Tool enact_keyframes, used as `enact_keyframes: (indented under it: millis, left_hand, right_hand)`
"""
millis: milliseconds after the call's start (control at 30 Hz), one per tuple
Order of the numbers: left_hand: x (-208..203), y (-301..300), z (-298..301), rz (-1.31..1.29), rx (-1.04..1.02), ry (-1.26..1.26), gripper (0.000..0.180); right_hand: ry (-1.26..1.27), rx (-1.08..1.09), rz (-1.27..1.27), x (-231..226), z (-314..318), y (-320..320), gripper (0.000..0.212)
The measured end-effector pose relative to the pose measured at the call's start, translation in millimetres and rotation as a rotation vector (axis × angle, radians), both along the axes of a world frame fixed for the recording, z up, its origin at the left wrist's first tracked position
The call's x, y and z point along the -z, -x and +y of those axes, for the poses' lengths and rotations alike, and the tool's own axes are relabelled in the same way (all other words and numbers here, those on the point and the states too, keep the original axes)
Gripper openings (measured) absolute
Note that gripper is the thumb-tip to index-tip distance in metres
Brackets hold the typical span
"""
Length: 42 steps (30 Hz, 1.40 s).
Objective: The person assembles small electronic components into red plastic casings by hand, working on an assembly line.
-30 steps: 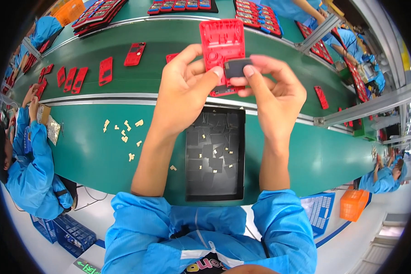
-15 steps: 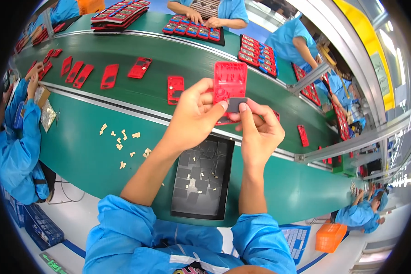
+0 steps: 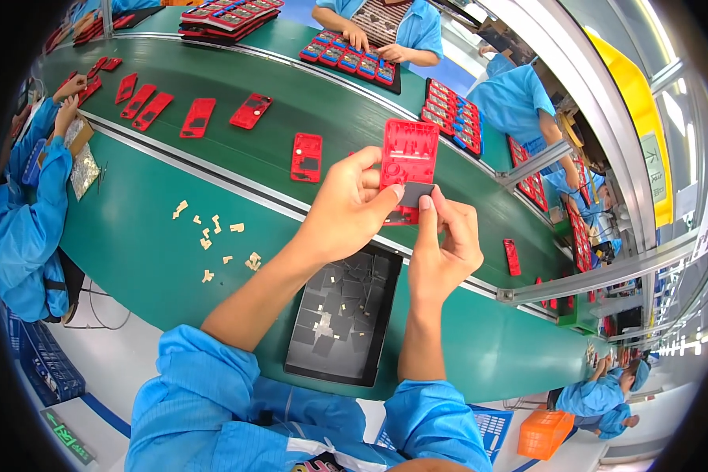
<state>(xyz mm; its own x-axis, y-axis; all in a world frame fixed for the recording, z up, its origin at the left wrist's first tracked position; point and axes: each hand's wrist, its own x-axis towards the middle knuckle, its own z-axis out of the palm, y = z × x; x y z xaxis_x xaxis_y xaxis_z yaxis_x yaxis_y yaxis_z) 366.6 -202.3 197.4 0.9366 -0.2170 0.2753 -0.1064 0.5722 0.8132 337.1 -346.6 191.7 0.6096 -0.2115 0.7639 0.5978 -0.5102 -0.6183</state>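
My left hand [image 3: 348, 206] is closed around the left edge of a red plastic housing shell [image 3: 411, 148], held upright over the conveyor with its ribbed inside facing me. Across the lower half of the shell lies a dark grey rectangular pad [image 3: 416, 194]. My left thumb presses on the pad's left corner. My right hand [image 3: 446, 248] pinches its right edge between thumb and fingers. Below my hands, a black tray [image 3: 330, 375] on the green table holds several dark pads like this one, with small pale bits among them.
Small beige pieces [image 3: 206, 244] lie scattered on the table left of my forearm. Red shells [image 3: 198, 118] line the green conveyor belt [image 3: 236, 82]. Across it, a co-worker's hands [image 3: 374, 46] touch a filled tray [image 3: 350, 60]. A metal frame bar [image 3: 598, 267] crosses at right.
The view has turned slightly, so the table and belt appear shifted. More of the shell's lower end shows below the pad. Both hands keep their hold.
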Motion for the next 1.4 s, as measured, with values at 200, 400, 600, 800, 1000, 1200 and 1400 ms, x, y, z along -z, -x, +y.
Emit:
enact_keyframes:
  millis: [200,400,600,800,1000,1200,1400]
  left_hand:
    - [-2,4,-1,-0.011,-0.075,-0.047,0.035]
    - [-9,10,-7,-0.056,-0.258,-0.067,0.028]
    - [2,6,-15,-0.133,-0.235,-0.044,0.027]
    - [-1,13,-11,-0.132,-0.108,-0.169,0.039]
    - [-8,16,-5,-0.173,-0.071,-0.119,0.032]
    - [-6,9,-2,-0.209,-0.045,-0.182,0.031]
    - [-5,11,-9,-0.227,0.01,-0.082,0.038]
  right_hand:
    - [0.274,0.18,-0.121,12,9,0,0.038]
    - [0.273,0.15,-0.117,8,14,-1,0.039]
    - [-0.352,-0.274,0.208,-6,-6,-6,0.009]
    - [-0.192,-0.487,0.415,-12,-38,2,0.004]
    - [-0.054,-0.488,0.285,-11,-41,1,0.008]
    - [-0.14,-0.457,0.229,-7,-27,-2,0.023]
    - [-0.089,-0.404,0.211,-7,-28,-4,0.025]
